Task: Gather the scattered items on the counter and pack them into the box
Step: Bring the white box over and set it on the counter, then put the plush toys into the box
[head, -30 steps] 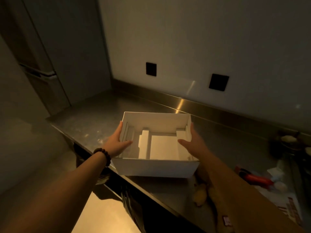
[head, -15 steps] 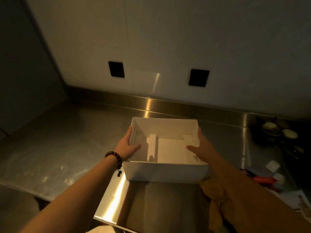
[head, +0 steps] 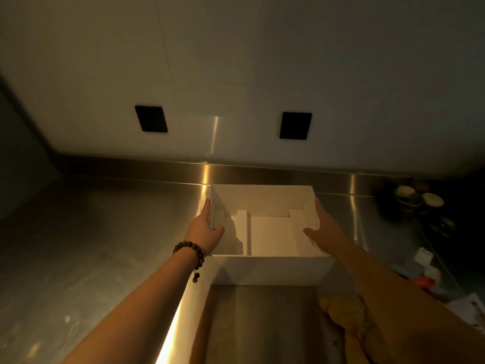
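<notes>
An open white box (head: 270,270) with white inserts inside stands on the steel counter (head: 105,232), close to the back wall. My left hand (head: 204,229) holds its left wall, thumb inside and fingers outside. My right hand (head: 325,227) straddles the right wall the same way, thumb inside the box. At the right, partly behind my right forearm, lie a red item (head: 422,281), a small white pack (head: 422,256), printed paper (head: 469,308) and a yellowish lump (head: 341,308).
Small bowls (head: 417,199) sit in the dark at the back right corner. Two black sockets (head: 295,126) are set in the white wall behind. The counter's left part is bare steel, with a raised steel lip along the back.
The box, held in both hands, has gone from the counter's front edge to near the back wall. My view has swung to face the wall squarely.
</notes>
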Available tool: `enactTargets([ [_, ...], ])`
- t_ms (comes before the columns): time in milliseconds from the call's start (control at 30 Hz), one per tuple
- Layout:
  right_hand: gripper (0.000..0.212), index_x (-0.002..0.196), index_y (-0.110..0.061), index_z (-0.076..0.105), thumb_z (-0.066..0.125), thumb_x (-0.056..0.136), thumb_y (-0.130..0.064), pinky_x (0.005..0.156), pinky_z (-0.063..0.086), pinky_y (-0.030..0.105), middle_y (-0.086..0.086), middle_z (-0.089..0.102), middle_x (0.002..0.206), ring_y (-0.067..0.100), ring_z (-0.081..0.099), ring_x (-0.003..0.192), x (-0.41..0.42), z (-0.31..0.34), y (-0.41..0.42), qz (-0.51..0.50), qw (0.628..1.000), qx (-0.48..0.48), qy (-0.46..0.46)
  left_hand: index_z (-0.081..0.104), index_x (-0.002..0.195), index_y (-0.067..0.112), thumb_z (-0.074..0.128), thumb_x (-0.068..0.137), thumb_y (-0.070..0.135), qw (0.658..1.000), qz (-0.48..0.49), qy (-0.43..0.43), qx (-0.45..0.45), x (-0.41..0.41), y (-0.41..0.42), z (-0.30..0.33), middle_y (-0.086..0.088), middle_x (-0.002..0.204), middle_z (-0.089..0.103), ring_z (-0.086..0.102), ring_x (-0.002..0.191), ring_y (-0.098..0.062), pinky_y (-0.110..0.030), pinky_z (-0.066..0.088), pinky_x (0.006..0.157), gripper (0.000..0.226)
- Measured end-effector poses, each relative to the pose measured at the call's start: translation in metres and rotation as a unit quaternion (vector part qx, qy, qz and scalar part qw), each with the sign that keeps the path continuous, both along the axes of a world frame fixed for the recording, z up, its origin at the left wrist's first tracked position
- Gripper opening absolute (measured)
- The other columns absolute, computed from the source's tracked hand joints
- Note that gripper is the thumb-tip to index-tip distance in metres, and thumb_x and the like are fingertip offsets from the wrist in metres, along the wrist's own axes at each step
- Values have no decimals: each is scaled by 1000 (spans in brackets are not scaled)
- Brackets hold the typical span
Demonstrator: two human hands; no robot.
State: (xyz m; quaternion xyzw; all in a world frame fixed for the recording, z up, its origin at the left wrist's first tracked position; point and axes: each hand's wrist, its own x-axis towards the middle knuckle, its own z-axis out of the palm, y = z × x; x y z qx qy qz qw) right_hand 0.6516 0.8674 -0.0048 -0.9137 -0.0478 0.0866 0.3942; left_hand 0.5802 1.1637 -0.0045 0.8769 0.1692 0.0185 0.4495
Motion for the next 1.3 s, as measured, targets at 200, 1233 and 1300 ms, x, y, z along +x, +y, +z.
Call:
enactTargets([
  [200, 88, 150, -23, -5, 60, 89, -19, 99, 39, 38, 16, 37, 146, 33, 43, 127, -16, 8, -5, 7, 1000, -29, 6, 21, 145, 19, 57, 88, 31, 987, -39, -23, 154, -11, -10, 18, -8, 140, 37, 44, 122, -25, -43, 45, 99, 68],
  [1233, 48, 125, -30, 47, 35, 84, -53, 94, 43, 41, -5, 45, 132, 17, 42, 120, -191, -34, -143, 22, 947, -297, -120, 35, 139, 22, 57, 83, 11, 870, -447, 5, 206, -57, -268, -60, -3, 147, 30, 31, 132, -25, -34, 29, 109, 61],
  [1300, 44, 121, -31, 47, 35, 84, -53, 91, 44, 40, -6, 45, 126, 16, 44, 114, -186, -34, -142, 39, 942, -314, -111, 41, 132, 22, 61, 81, 13, 873, -447, -3, 194, -55, -267, -59, -3, 139, 38, 38, 125, -24, -34, 36, 103, 55],
])
